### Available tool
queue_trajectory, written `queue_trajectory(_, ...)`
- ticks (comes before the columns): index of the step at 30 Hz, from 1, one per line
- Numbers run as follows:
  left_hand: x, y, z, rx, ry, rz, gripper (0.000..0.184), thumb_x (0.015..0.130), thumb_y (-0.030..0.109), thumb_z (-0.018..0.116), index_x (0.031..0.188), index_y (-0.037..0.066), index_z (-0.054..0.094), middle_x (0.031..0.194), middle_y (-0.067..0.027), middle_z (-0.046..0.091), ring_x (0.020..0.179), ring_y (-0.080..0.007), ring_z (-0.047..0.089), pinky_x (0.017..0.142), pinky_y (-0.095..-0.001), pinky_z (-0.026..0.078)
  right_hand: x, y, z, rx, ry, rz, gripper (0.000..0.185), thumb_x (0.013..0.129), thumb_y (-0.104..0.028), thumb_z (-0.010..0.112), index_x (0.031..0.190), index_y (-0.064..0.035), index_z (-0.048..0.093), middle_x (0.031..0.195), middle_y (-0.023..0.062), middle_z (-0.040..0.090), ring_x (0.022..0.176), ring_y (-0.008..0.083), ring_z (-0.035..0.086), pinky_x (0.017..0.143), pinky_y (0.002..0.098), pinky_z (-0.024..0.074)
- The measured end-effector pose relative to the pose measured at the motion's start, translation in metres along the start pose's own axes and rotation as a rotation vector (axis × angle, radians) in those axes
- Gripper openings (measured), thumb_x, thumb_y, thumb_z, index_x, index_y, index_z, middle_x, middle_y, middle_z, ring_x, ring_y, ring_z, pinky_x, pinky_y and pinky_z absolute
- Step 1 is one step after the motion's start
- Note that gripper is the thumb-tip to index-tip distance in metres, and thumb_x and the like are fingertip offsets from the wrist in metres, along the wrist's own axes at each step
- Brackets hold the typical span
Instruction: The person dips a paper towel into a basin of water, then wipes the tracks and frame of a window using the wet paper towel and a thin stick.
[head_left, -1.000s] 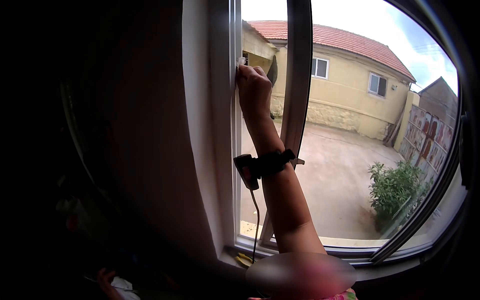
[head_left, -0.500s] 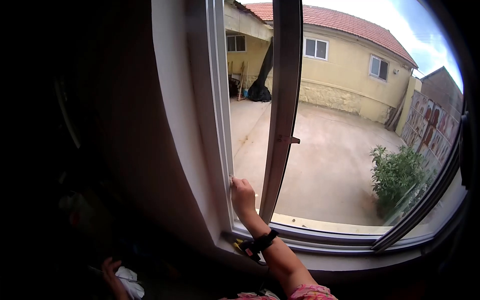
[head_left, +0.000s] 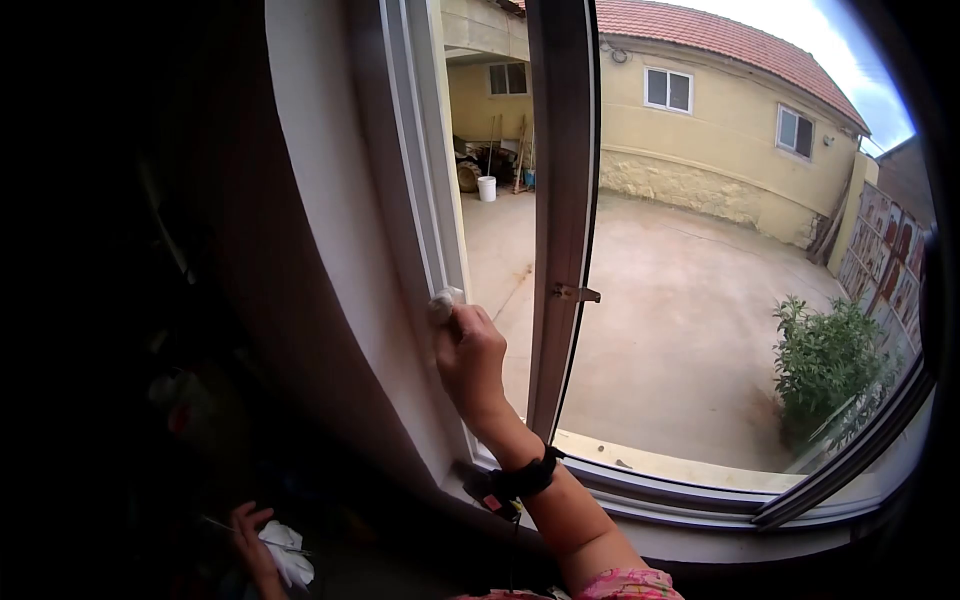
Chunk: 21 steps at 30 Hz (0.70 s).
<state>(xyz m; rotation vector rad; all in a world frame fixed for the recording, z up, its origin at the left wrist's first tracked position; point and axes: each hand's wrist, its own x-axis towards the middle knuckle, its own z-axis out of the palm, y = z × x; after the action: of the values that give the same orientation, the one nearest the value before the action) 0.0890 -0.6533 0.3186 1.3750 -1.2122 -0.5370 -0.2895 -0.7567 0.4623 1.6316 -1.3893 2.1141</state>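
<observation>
My right hand [head_left: 472, 355] pinches a small crumpled white tissue [head_left: 445, 302] against the inner edge of the white window frame [head_left: 418, 210], at the left side of the opening. The forearm wears a black wristband [head_left: 535, 474] and reaches up past the dark sash post [head_left: 565, 230], which has a metal latch [head_left: 578, 293]. Low in the shadow on the left, my left hand [head_left: 256, 545] is closed around a white wad of tissue [head_left: 287, 552]; dimness hides part of its grip.
A small dark object [head_left: 488, 495] lies on the sill corner beside my wrist. Through the window are a concrete yard [head_left: 680, 330], a leafy bush [head_left: 835, 365], a yellow building [head_left: 700, 150] and a white bucket [head_left: 487, 189]. The room at left is very dark.
My right hand has moved up along the window frame, and the white tissue now shows at its fingertips. The view has shifted, bringing the bucket outside into sight.
</observation>
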Motion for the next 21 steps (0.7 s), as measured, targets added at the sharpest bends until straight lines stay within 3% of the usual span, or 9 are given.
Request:
queue_trajectory(4, -0.01, 0.003, 0.011, -0.063, -0.031, -0.013, 0.038, 0.094, 0.031, 0.026, 0.1, 0.001, 0.049, 0.082, -0.0146, 0.061, 0.08, -0.0178, 0.054, 0.082, -0.0301, 0.037, -0.068, 0.041, -0.012, 0.016, -0.129, 0.185, 0.01, 0.075, -0.001, 0.055, 0.085, -0.0001, 0.056, 0.078, 0.0164, 0.055, 0.07, 0.0333, 0.055, 0.061, 0.0356, 0.045)
queue_trajectory(7, -0.017, 0.009, 0.014, -0.032, -0.003, 0.019, 0.035, 0.092, 0.029, 0.029, 0.099, 0.002, 0.05, 0.08, -0.0137, 0.061, 0.076, -0.017, 0.056, 0.072, -0.0265, 0.041, -0.071, 0.045, -0.01, 0.076, -0.058, 0.133, 0.007, 0.077, -0.003, 0.057, 0.083, 0.0004, 0.058, 0.075, 0.0128, 0.056, 0.062, 0.0226, 0.056, 0.057, 0.0288, 0.0437)
queue_trajectory(11, -0.027, 0.017, 0.005, 0.011, 0.022, 0.084, 0.04, 0.093, 0.035, 0.029, 0.099, 0.001, 0.05, 0.083, -0.0124, 0.059, 0.076, -0.0162, 0.056, 0.072, -0.0266, 0.041, 0.018, -0.001, 0.008, 0.163, 0.071, -0.055, 0.01, 0.076, -0.001, 0.058, 0.086, 0.0006, 0.059, 0.08, 0.0112, 0.058, 0.066, 0.0202, 0.057, 0.06, 0.0273, 0.0449)
queue_trajectory(14, -0.034, 0.02, -0.007, -0.007, 0.098, 0.005, 0.041, 0.093, 0.036, 0.03, 0.098, 0.001, 0.05, 0.084, -0.012, 0.058, 0.077, -0.017, 0.056, 0.072, -0.0273, 0.041, 0.103, -0.041, 0.022, 0.194, 0.152, -0.203, 0.009, 0.076, -0.005, 0.06, 0.084, -0.0007, 0.062, 0.076, 0.0119, 0.057, 0.066, 0.0211, 0.057, 0.057, 0.0296, 0.0432)
queue_trajectory(17, -0.043, 0.018, -0.022, 0.111, 0.157, 0.13, 0.042, 0.093, 0.037, 0.03, 0.099, 0.0, 0.05, 0.084, -0.0121, 0.058, 0.077, -0.0175, 0.056, 0.073, -0.0278, 0.041, 0.176, -0.086, 0.025, 0.167, 0.27, -0.332, 0.019, 0.078, -0.021, 0.058, 0.08, -0.0025, 0.063, 0.073, 0.0174, 0.057, 0.068, 0.0325, 0.056, 0.062, 0.0369, 0.0429)
queue_trajectory(19, -0.049, 0.026, -0.025, 0.099, 0.171, 0.096, 0.043, 0.093, 0.038, 0.03, 0.099, 0.001, 0.05, 0.083, -0.0123, 0.059, 0.077, -0.0179, 0.057, 0.073, -0.0278, 0.041, 0.197, -0.098, 0.021, 0.083, 0.217, -0.288, 0.024, 0.079, -0.026, 0.056, 0.081, -0.003, 0.064, 0.075, 0.0198, 0.059, 0.071, 0.0361, 0.056, 0.063, 0.0382, 0.0436)
queue_trajectory(21, -0.05, 0.02, -0.027, 0.1, 0.19, 0.098, 0.043, 0.093, 0.038, 0.029, 0.1, 0.001, 0.05, 0.082, -0.0123, 0.059, 0.077, -0.0179, 0.057, 0.073, -0.0276, 0.041, 0.205, -0.1, 0.011, 0.003, -0.053, -0.121, 0.031, 0.082, -0.033, 0.052, 0.082, -0.0035, 0.063, 0.074, 0.0203, 0.059, 0.073, 0.0375, 0.057, 0.065, 0.0395, 0.0439)
